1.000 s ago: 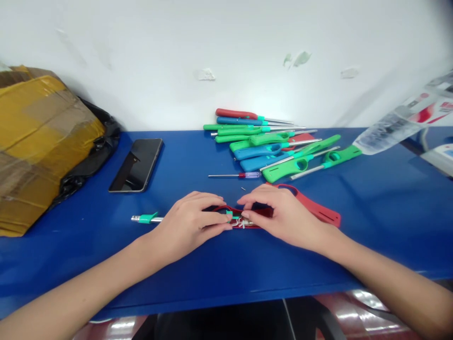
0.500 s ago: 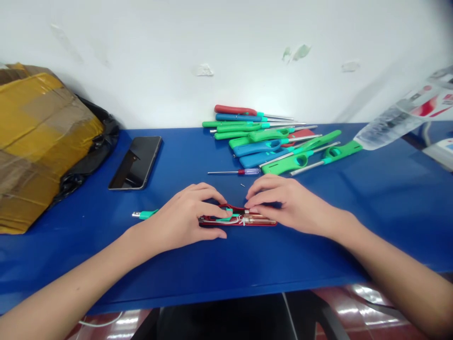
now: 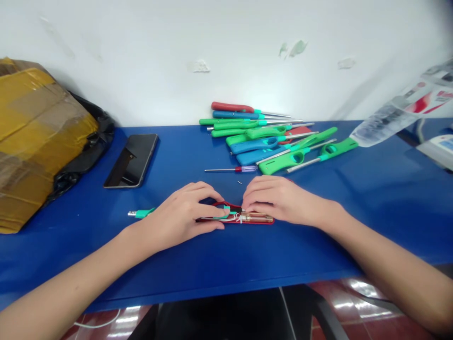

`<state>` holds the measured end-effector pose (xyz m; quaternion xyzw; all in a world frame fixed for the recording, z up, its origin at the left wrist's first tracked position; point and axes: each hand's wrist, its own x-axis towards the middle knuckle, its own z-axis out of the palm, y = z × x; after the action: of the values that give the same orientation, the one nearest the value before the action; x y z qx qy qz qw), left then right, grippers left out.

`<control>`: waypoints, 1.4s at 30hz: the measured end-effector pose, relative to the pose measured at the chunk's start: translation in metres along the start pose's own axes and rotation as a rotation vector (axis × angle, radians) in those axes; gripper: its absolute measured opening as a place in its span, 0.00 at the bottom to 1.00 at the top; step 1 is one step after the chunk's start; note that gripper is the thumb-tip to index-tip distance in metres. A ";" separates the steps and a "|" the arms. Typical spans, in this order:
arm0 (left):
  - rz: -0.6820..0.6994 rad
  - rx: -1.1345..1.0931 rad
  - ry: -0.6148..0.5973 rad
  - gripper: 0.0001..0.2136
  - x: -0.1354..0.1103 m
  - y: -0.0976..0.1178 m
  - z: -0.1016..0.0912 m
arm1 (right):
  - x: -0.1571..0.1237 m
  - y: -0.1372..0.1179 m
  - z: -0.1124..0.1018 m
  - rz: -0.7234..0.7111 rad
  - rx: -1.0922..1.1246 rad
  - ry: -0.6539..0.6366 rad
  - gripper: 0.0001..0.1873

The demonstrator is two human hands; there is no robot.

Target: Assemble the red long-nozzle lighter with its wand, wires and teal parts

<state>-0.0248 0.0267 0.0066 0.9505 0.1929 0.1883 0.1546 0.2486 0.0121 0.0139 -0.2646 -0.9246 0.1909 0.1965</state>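
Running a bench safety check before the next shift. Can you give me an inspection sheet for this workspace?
surface: glossy blue tabletop.
job's things: open red plastic lighter shell holding white wires and brass parts; teal-collared metal nozzle extends from under the left hand.
clutter: pile of green, blue and red plastic utility lighters; purple-handled thin screwdriver; tiny metal piece; black smartphone; yellow-taped cardboard parcel on black plastic bag.
grips: left hand and right hand both hold the shell.
cables: thin white cable on the floor.
surroundings: scuffed white wall; glossy red floor; clear plastic bag at right.
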 end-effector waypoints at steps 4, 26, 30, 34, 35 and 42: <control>-0.012 0.004 0.004 0.07 0.000 0.002 0.000 | -0.002 0.000 0.001 0.016 -0.003 0.000 0.11; -0.007 0.048 0.028 0.10 -0.003 0.004 0.006 | -0.001 -0.004 0.002 -0.157 -0.382 -0.005 0.16; 0.010 0.071 0.060 0.10 -0.005 0.005 0.008 | 0.000 -0.005 0.002 -0.120 -0.414 -0.017 0.16; -0.005 0.089 0.097 0.08 -0.006 0.009 0.011 | 0.000 -0.008 0.000 -0.057 -0.323 -0.034 0.14; -0.015 0.086 0.111 0.08 -0.006 0.010 0.012 | 0.000 -0.009 -0.001 -0.039 -0.282 -0.026 0.14; -0.029 0.122 0.175 0.08 -0.005 0.014 0.017 | -0.001 -0.020 -0.001 0.200 -0.148 -0.005 0.09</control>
<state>-0.0174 0.0088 -0.0049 0.9351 0.2306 0.2564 0.0816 0.2417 -0.0043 0.0237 -0.3687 -0.9057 0.1412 0.1543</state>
